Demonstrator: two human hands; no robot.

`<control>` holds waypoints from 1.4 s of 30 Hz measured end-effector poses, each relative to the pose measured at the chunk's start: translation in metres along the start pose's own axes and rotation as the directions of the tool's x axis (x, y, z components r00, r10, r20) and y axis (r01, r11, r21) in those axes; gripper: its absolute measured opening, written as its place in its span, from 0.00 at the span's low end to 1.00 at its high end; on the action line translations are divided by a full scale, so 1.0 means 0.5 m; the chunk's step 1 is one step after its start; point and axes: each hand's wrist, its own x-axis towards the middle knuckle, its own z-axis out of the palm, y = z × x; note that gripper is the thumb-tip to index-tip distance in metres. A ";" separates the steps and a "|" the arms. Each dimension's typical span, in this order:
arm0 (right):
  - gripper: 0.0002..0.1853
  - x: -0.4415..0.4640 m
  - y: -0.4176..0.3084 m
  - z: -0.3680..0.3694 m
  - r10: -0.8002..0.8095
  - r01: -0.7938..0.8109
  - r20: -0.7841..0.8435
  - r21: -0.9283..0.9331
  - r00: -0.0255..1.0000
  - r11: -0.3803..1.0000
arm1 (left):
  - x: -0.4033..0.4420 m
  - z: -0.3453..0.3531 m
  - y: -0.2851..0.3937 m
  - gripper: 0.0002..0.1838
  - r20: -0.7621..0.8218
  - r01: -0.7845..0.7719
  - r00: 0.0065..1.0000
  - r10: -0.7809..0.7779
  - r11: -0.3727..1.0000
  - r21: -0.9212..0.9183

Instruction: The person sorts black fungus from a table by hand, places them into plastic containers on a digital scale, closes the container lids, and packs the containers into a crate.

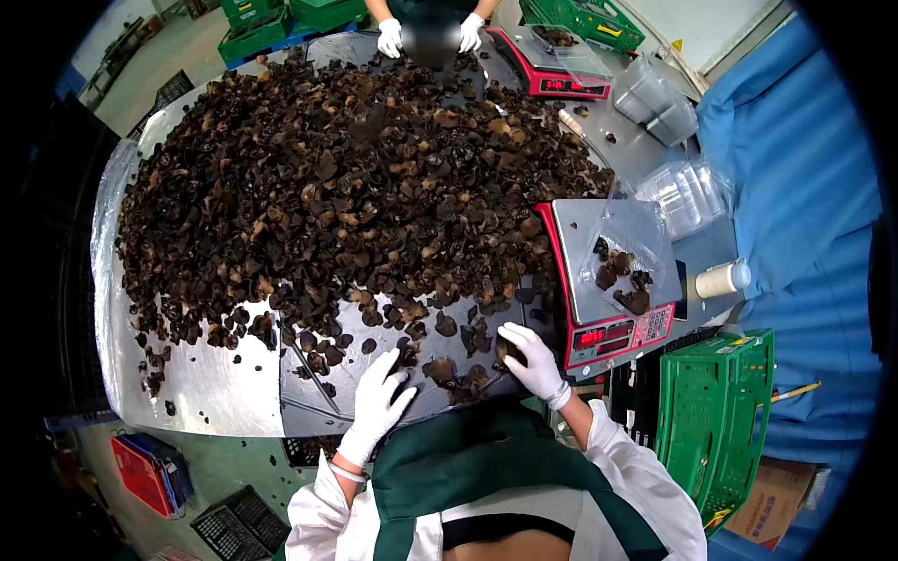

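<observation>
A large heap of dark brown wood ear mushrooms covers much of the metal table. My left hand, in a white glove, rests at the near edge with fingers apart, its fingertips beside a few loose pieces. My right hand, gloved too, curls its fingers and thumb around a dark wood ear mushroom, partly hidden by the hand. Between both hands lies a small group of wood ear mushrooms. Right of my right hand, a red scale carries a clear plastic box with several pieces inside.
Across the table is another person's gloved hand near a second red scale. Clear plastic boxes and a white-lidded bottle sit at the right. Green crates stand beside the table. A dark thin rod lies left of my hands.
</observation>
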 end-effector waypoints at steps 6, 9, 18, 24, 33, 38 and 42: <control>0.36 0.045 -0.058 0.032 -0.066 0.068 0.018 -0.162 0.998 0.984 | 0.078 0.027 0.052 0.27 0.190 -0.206 0.961 0.204 0.979 -0.009; 0.25 0.046 -0.041 0.051 -0.060 0.065 0.032 -0.220 0.998 0.973 | 0.087 0.059 0.040 0.21 0.265 -0.283 0.931 0.250 0.954 0.095; 0.13 0.034 -0.043 0.036 -0.225 0.203 -0.123 -0.166 0.967 0.965 | 0.106 0.025 0.079 0.20 0.124 0.038 0.992 -0.039 0.999 0.010; 0.17 0.041 -0.105 0.017 -0.256 0.255 0.002 -0.073 0.967 0.964 | 0.130 0.031 0.085 0.16 0.548 0.622 0.783 -0.295 0.375 -0.687; 0.10 0.115 -0.010 0.038 -0.214 0.155 -0.065 -0.491 0.975 0.857 | 0.019 -0.111 0.005 0.10 0.430 0.624 0.739 -0.518 0.289 -0.726; 0.04 0.120 -0.053 0.022 -0.207 0.189 -0.081 -0.187 0.975 0.964 | -0.153 -0.294 -0.028 0.10 0.549 0.747 0.662 -0.511 0.392 -0.537; 0.06 0.096 -0.191 0.018 -0.279 0.105 0.316 0.472 0.907 0.875 | -0.188 -0.340 -0.015 0.15 0.572 0.870 0.487 -0.660 0.427 -0.247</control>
